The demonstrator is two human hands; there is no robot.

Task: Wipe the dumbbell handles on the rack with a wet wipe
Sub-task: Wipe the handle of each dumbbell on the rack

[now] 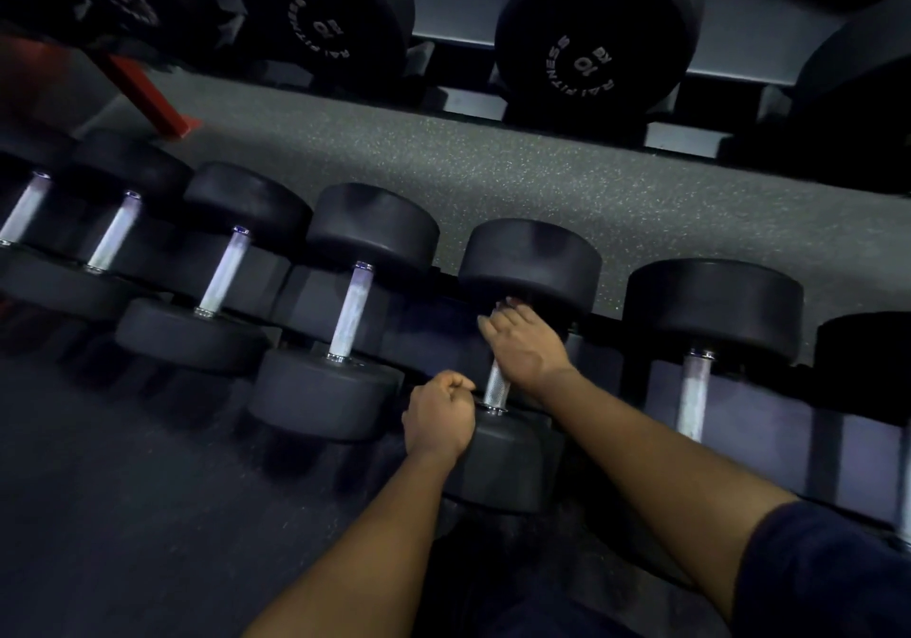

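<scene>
A row of black round-headed dumbbells lies on a low rack, their steel handles pointing away from me. My right hand [525,346] grips the upper part of one dumbbell handle [493,386], just under its far head [532,263]. A small pale scrap shows at the fingertips; I cannot tell whether it is the wet wipe. My left hand [438,415] is curled into a fist and rests on the near head [508,465] of the same dumbbell, beside the handle's lower end. Nothing shows inside that fist.
Neighbouring handles stand to the left [351,312] and to the right [694,396], with more further left [224,270]. Speckled rubber floor [493,169] runs behind the row. Beyond it, another rack holds larger dumbbells [591,41]. A red frame leg [148,95] slants at upper left.
</scene>
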